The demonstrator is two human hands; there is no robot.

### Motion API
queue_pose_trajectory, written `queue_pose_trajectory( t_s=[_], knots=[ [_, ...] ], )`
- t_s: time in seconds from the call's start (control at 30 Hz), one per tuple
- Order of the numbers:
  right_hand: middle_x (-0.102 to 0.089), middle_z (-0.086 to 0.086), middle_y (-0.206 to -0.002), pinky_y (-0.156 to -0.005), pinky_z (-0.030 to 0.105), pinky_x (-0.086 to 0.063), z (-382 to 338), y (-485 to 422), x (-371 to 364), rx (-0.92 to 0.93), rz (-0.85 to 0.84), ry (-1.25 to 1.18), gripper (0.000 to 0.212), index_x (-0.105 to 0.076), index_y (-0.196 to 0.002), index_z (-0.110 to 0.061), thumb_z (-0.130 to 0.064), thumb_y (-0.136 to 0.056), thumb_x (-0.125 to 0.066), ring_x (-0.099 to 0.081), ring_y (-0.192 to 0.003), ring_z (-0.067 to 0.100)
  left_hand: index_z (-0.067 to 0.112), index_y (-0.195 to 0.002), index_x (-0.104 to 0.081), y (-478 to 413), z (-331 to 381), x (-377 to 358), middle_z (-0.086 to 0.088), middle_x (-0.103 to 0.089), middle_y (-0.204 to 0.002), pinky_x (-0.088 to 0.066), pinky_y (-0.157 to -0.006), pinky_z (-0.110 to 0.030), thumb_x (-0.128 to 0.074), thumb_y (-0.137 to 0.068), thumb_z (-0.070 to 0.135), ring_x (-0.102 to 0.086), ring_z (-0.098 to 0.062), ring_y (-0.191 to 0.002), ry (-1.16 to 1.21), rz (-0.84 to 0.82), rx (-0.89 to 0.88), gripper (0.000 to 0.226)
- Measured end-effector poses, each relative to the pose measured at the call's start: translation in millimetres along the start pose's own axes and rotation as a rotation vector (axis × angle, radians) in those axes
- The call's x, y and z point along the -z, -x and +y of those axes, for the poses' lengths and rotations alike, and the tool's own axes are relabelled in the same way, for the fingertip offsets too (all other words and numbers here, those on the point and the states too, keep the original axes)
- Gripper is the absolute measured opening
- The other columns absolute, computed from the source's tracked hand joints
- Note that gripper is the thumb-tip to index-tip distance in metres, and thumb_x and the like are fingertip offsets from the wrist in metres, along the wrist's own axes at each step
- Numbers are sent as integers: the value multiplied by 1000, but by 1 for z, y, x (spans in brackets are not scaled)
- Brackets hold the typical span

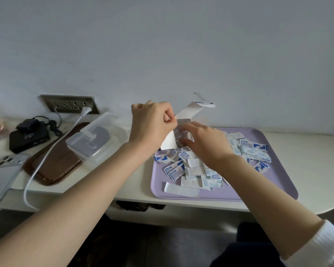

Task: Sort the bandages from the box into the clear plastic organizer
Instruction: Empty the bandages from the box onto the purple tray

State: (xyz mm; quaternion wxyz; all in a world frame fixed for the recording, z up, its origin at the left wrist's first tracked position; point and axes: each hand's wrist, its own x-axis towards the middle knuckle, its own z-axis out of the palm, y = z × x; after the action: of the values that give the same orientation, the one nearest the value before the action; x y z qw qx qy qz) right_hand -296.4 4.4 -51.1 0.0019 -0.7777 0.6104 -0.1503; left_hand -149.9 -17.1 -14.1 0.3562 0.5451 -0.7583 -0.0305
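left hand [152, 122] fingers pinching box [169, 140] flap; right hand [206, 143] fingers inside box opening among bandages [183, 136], grip: cannot tell.

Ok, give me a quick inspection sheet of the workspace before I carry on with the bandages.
Surface: white table carrying a lilac tray and a brown tray.
Job's things: bandages loose on the lilac tray; box above it, flap open; clear organizer on the brown tray, lid on.
Clutter: phone and black device at far left.
Hands: left hand pinches the box flap; right hand at the box mouth, grip unclear.
Cables: white cable runs from the wall socket across the brown tray and over the table edge.
Surroundings: plain wall.
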Motion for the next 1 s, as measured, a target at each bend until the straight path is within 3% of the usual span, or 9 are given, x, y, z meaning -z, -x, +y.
queue_pose_trajectory(
  t_s=[0.13,0.27,0.33,0.43,0.57,0.67,0.77,1.0],
  knots=[
    [-56,-6,-121,-68,33,-44,6,-2,-8,-16,-19,71,27,-53,-121,-28,-26,-95,-48,-62,-96,28,27,-64,-53,6,9,-6,13,-46,-50,-26,-78,-27,-66,-80,19,-41,-9,-66,12,-15,-56,22],
    [-61,1,-102,-60,30,-31,6,0,1,-50,89,40,21,-58,-104,-19,-32,-97,-44,-60,-86,33,22,-71,-61,3,5,-6,11,-52,-58,-21,-78,-26,-65,-81,20,-47,-12,-76,-75,-20,-52,11],
    [-59,3,-84,-59,29,-28,9,1,6,-115,141,15,24,-50,-88,-17,-36,-97,-41,-58,-79,35,19,-72,-63,-1,-3,-3,9,-55,-61,-22,-81,-28,-65,-80,18,-52,-15,-81,-131,-22,-34,8],
    [-47,4,-69,-57,30,-28,15,1,11,-220,177,-13,29,-37,-81,-16,-39,-98,-38,-45,-66,35,20,-72,-61,-5,-18,0,7,-58,-63,-25,-85,-30,-63,-80,17,-56,-20,-85,-212,2,8,9],
    [-61,13,-77,-57,32,-29,28,-2,11,-319,206,-76,29,-37,-81,-13,-36,-98,-41,-49,-67,36,18,-82,-59,-8,-31,7,2,-65,-73,-28,-89,-35,-52,-87,19,-56,-25,-89,-328,16,61,9],
    [-64,16,-91,-59,33,-30,34,-7,8,-351,213,-118,17,-46,-94,-9,-26,-96,-46,-49,-74,36,17,-88,-57,-9,-36,9,-1,-69,-81,-28,-86,-36,-49,-90,21,-56,-27,-93,-396,-8,82,9],
    [-63,13,-101,-61,31,-32,33,-9,5,-336,234,-141,16,-54,-104,-9,-20,-94,-46,-56,-85,37,18,-88,-57,-6,-39,10,-1,-69,-82,-28,-85,-36,-50,-89,21,-56,-27,-93,-376,-21,95,8],
    [-56,13,-101,-62,33,-38,26,-14,-4,-272,261,-220,19,-62,-100,-6,-13,-95,-46,-55,-78,37,19,-85,-57,-2,-44,13,2,-68,-80,-29,-86,-35,-50,-88,21,-57,-25,-91,-342,-28,121,8]
  ],
)
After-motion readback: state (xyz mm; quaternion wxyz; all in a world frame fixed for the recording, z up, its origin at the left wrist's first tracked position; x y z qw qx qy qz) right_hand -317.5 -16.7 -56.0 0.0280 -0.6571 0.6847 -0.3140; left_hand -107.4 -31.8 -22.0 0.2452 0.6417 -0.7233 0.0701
